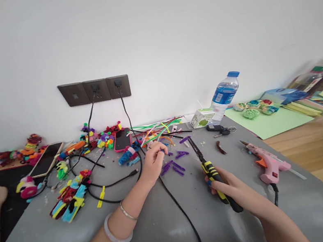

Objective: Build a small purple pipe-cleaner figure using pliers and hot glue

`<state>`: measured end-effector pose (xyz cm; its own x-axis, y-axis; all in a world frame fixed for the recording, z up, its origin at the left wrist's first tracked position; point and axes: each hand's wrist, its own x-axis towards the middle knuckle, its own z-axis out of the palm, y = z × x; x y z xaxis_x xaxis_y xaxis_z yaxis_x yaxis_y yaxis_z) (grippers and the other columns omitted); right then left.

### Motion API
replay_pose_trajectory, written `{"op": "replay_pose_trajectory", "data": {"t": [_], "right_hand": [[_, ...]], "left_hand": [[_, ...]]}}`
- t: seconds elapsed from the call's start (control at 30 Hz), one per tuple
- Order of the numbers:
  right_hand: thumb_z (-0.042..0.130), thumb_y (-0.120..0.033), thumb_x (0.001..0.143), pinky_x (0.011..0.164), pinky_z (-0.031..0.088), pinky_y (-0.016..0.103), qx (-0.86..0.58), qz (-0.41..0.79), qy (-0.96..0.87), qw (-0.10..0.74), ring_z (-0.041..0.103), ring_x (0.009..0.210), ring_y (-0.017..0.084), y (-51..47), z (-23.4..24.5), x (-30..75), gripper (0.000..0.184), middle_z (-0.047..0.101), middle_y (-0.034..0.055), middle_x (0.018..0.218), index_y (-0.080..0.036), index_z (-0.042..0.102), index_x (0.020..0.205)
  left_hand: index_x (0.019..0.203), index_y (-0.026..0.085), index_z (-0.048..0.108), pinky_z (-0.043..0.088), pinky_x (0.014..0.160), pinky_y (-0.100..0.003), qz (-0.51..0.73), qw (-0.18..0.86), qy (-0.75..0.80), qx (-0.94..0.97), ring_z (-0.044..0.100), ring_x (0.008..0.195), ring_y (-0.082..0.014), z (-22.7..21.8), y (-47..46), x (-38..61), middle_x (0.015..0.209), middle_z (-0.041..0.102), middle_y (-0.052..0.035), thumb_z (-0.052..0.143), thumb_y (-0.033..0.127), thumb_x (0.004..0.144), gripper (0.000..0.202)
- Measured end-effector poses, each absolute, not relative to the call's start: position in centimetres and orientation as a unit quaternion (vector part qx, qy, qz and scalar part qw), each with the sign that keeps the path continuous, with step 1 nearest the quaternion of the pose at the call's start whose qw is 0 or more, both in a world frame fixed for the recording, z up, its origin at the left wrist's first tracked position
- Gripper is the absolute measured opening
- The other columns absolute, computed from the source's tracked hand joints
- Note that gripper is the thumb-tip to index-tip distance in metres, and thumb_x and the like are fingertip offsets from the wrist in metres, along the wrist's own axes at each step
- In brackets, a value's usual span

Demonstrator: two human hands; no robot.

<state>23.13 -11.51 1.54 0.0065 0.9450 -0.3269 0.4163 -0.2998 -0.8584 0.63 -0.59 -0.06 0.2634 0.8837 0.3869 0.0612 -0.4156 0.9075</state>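
My left hand (153, 162) reaches forward over the grey table (175, 235), its fingertips pinched at a short purple pipe-cleaner piece; more purple pieces (174, 165) lie just right of it. My right hand (227, 186) is wrapped round the yellow-and-black handles of a pair of pliers (209, 169), whose jaws point up and left toward the purple bits. A black cable (180, 209) runs between my two arms.
Colourful pipe-cleaner figures (69, 200) and two phones (121, 139) lie at left and centre, with cables to wall sockets (95, 91). A pink glue gun (267, 162), keys (222, 129), a water bottle (223, 97), a small carton and green paper (274, 122) lie right. Other people's arms show at both edges.
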Motion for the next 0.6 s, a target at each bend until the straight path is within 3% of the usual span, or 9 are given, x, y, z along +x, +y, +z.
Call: {"op": "replay_pose_trajectory", "data": {"t": [0.17, 0.3, 0.43, 0.6], "right_hand": [[0.058, -0.047, 0.077, 0.068, 0.049, 0.032, -0.649, 0.478, -0.524, 0.275, 0.061, 0.073, 0.021, -11.5, 1.47, 23.15, 0.036, 0.062, 0.0022, 0.076, -0.018, 0.059, 0.098], [0.058, -0.045, 0.077, 0.068, 0.048, 0.032, -0.65, 0.474, -0.525, 0.279, 0.061, 0.073, 0.021, -11.51, 1.36, 23.19, 0.033, 0.062, 0.0019, 0.074, -0.018, 0.059, 0.097], [0.058, -0.044, 0.077, 0.069, 0.048, 0.032, -0.65, 0.474, -0.526, 0.277, 0.06, 0.073, 0.021, -11.53, 1.52, 23.18, 0.033, 0.062, 0.002, 0.075, -0.018, 0.058, 0.097], [0.058, -0.043, 0.077, 0.069, 0.048, 0.032, -0.649, 0.478, -0.525, 0.274, 0.06, 0.073, 0.021, -11.52, 1.62, 23.12, 0.032, 0.062, 0.0018, 0.074, -0.018, 0.058, 0.097]], "left_hand": [[0.08, 0.02, 0.049, 0.037, 0.064, -0.028, 0.486, 0.479, 0.354, 0.64, 0.038, 0.065, -0.0149, -0.28, -0.77, 0.72, 0.078, 0.044, 0.0, 0.041, 0.015, 0.079, 0.01], [0.085, 0.021, 0.048, 0.038, 0.065, -0.028, 0.494, 0.508, 0.339, 0.619, 0.036, 0.063, -0.0139, -0.4, -1.01, 0.71, 0.078, 0.043, 0.0007, 0.04, 0.022, 0.088, 0.008], [0.083, 0.02, 0.051, 0.036, 0.066, -0.029, 0.504, 0.464, 0.302, 0.663, 0.04, 0.066, -0.0151, -0.19, -1.3, 0.61, 0.077, 0.047, -0.001, 0.036, 0.041, 0.098, 0.03], [0.08, 0.02, 0.052, 0.036, 0.067, -0.03, 0.509, 0.431, 0.28, 0.691, 0.044, 0.068, -0.0162, -0.06, -1.48, 0.63, 0.075, 0.049, -0.0023, 0.032, 0.054, 0.099, 0.044]]}}
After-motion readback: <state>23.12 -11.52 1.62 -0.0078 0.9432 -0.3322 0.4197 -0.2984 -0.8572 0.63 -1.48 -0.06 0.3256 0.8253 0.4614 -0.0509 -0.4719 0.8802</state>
